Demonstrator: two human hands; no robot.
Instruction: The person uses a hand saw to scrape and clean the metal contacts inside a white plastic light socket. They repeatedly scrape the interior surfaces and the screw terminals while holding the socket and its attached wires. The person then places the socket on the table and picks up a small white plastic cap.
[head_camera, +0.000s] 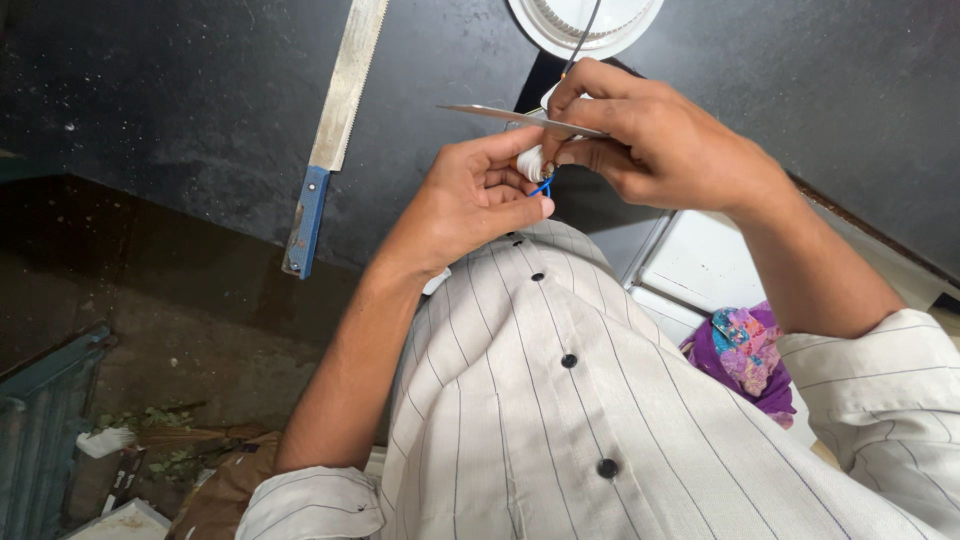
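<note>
Head view: nearest us, striped shirt (560, 420). Above it, our left hand (470, 195) pinches a small white part (531, 162) with blue wire (542, 187). Our right hand (640, 135) grips a thin metal blade (500, 113) across that part. Farther off on the dark surface (200, 110): blue-handled saw (335, 120), round white fitting (585, 20).
</note>
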